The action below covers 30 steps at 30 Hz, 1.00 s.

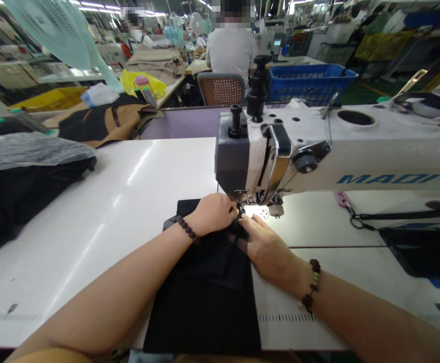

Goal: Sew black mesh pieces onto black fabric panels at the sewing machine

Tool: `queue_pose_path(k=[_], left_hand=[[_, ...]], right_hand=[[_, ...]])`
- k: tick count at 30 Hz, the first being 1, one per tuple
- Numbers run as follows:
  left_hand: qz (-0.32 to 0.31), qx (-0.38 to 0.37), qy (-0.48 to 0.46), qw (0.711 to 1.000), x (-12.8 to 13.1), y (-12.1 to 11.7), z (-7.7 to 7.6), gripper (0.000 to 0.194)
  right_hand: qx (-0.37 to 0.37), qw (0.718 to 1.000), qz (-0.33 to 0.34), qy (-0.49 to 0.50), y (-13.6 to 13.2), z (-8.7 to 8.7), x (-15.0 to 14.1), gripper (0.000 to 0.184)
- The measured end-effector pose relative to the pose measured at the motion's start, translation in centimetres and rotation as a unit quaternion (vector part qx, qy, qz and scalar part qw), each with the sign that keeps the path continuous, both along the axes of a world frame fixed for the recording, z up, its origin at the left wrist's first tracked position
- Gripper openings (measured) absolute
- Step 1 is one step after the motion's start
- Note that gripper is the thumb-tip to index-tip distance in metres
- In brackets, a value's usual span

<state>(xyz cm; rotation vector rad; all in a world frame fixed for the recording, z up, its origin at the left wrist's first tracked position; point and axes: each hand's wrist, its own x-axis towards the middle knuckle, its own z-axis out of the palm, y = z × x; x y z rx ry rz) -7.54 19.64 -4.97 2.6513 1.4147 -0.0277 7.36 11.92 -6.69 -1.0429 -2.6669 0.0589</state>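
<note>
A black fabric piece (204, 312) with a mesh layer (220, 259) on top lies on the white table and runs up to the needle area of the sewing machine (238, 156). My left hand (214, 214) rests on its upper part, fingers curled and pressed together on the cloth beside the presser foot. From the right, my right hand (267, 247) pinches the fabric's edge close to the needle, with some mesh under the palm. The fingertips of both hands nearly meet there. The needle itself is mostly hidden behind the machine head and fingers.
Black cloth under clear plastic (26, 151) lies at the left. A phone (424, 252) and a strap with a pink tag (341, 198) are at the right. Behind the table stand a blue basket (310, 83), a fan (53, 30) and a seated person (231, 48).
</note>
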Motion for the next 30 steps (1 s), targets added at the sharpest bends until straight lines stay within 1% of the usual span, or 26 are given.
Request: queue_pose_path(k=[5,15,18,21,23,26,30], left_hand=[[0.007,-0.007,-0.013,1.000,0.1,0.0,0.1,0.028],[0.007,-0.006,-0.021,1.000,0.0,0.3,-0.1,0.026],[0.013,-0.008,-0.020,1.000,0.1,0.4,-0.1,0.027],[0.025,-0.004,-0.022,0.999,0.2,0.5,-0.2,0.027],[0.024,-0.003,-0.025,0.999,0.2,0.6,-0.1,0.026],[0.021,-0.005,-0.030,0.999,0.1,0.6,-0.1,0.025],[0.025,-0.025,-0.055,0.998,0.1,0.8,0.1,0.024]], right_hand=[[-0.008,1.000,-0.002,0.023,0.1,0.1,0.0,0.023],[-0.013,1.000,-0.008,0.027,0.2,0.0,-0.1,0.024],[0.004,1.000,-0.010,0.019,0.3,-0.3,-0.1,0.023],[0.050,0.999,-0.015,-0.007,0.1,-0.7,-0.1,0.019],[0.093,0.995,0.001,-0.024,-0.6,-0.7,-0.1,0.019],[0.138,0.989,0.055,-0.027,-2.1,-0.2,-0.2,0.022],[0.134,0.985,0.104,-0.014,-3.2,0.3,-0.2,0.020]])
